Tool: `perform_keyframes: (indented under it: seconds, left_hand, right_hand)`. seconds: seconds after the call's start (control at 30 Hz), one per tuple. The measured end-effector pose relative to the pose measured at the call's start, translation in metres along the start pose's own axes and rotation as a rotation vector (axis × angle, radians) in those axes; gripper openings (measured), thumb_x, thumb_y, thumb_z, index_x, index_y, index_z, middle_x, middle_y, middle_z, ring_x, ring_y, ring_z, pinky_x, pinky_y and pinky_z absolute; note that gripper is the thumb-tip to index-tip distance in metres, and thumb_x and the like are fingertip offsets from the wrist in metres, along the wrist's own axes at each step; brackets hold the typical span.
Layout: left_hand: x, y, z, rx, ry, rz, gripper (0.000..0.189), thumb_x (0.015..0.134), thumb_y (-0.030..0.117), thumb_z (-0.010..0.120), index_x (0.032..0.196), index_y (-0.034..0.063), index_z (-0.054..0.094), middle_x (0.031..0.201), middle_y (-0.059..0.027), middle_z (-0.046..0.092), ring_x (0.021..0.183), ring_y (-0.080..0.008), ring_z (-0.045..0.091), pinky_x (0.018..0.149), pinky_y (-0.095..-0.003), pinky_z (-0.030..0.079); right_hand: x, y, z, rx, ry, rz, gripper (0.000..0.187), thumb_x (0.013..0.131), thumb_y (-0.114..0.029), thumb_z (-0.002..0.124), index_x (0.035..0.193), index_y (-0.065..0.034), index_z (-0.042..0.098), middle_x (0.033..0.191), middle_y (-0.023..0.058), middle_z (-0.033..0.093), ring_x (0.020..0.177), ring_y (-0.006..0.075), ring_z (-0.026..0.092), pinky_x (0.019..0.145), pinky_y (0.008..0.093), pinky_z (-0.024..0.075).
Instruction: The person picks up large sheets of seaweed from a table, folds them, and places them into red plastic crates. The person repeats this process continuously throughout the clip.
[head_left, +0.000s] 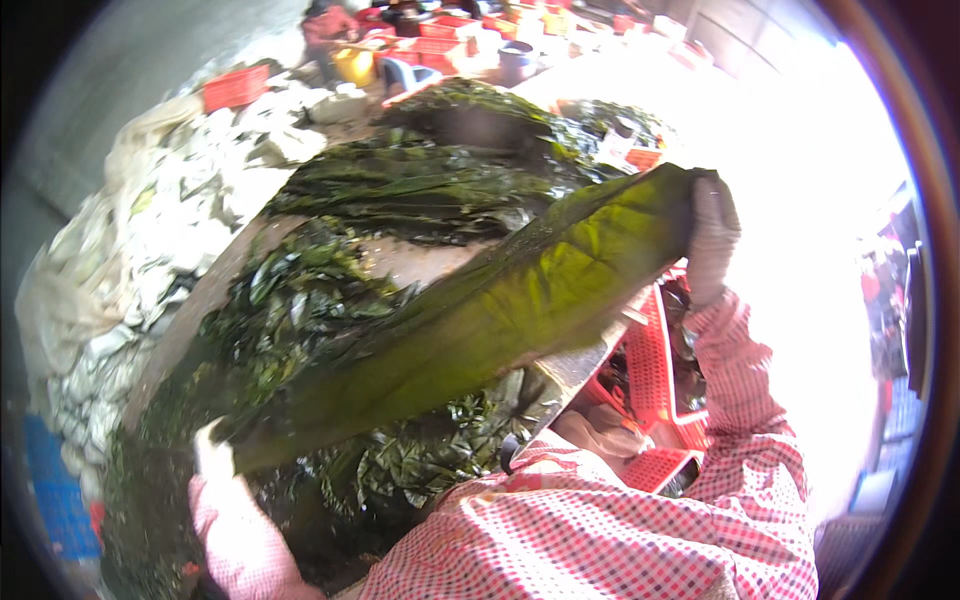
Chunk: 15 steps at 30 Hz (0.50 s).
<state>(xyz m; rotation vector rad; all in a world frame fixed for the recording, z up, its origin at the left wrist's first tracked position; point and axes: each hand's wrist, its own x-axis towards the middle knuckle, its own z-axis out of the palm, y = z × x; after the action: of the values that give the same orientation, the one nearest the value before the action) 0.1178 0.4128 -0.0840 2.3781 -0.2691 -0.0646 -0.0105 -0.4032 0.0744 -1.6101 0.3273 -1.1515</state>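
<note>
A long, broad blade of green kelp (480, 322) is stretched slantwise between my two gloved hands, above the work table. My left hand (214, 448) grips its lower left end, low over a dark heap of seaweed. Its upper right end is pinched in my right hand (710, 232), which is raised higher. Light shines through the right half of the blade. Beneath and behind it lies a loose pile of crumpled kelp (300, 292). Farther back, long kelp blades (405, 187) lie flat in a layered stack. The fingers of both hands are partly blurred.
Red plastic baskets (649, 352) holding dark kelp stand by the table's right edge. White sacks (187, 217) are heaped along the left side, with a red crate (235, 88) on top. A person (328, 34) is at the back near a yellow bucket (354, 66) and a blue-grey barrel (517, 61).
</note>
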Motion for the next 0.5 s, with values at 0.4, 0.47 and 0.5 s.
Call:
perform_keyframes:
  seconds: [0.4, 0.47, 0.5]
  left_hand:
    - [-0.162, 0.005, 0.102, 0.704, -1.014, -0.138, 0.032, 0.094, 0.017, 0.051, 0.121, 0.0095, 0.066, 0.117, -0.0097, 0.069, 0.116, -0.0232, 0.061, 0.096, -0.0435, 0.046]
    - [-0.193, 0.033, 0.109, 0.605, -1.034, -0.272, 0.032, 0.092, 0.020, 0.055, 0.121, 0.0089, 0.067, 0.116, -0.0119, 0.069, 0.114, -0.0253, 0.063, 0.094, -0.0427, 0.047]
    - [-0.201, 0.050, 0.117, 0.420, -0.830, -0.573, 0.035, 0.090, 0.023, 0.060, 0.121, 0.0069, 0.068, 0.115, -0.0150, 0.070, 0.113, -0.0276, 0.064, 0.093, -0.0417, 0.049]
  right_hand:
    - [-0.118, 0.234, -0.035, -0.289, -0.316, 0.529, 0.020, 0.097, -0.010, 0.068, 0.116, -0.0029, 0.067, 0.094, -0.0001, 0.068, 0.085, 0.0080, 0.059, 0.077, 0.0253, 0.0494]
    - [-0.145, 0.267, -0.025, -0.215, -0.422, 0.571, 0.020, 0.097, -0.009, 0.067, 0.117, -0.0035, 0.067, 0.095, 0.0003, 0.069, 0.086, 0.0078, 0.059, 0.078, 0.0254, 0.0494]
    - [-0.158, 0.280, -0.021, -0.259, -0.428, 0.601, 0.020, 0.097, -0.007, 0.066, 0.117, -0.0019, 0.066, 0.099, 0.0020, 0.069, 0.089, 0.0090, 0.060, 0.080, 0.0254, 0.0496]
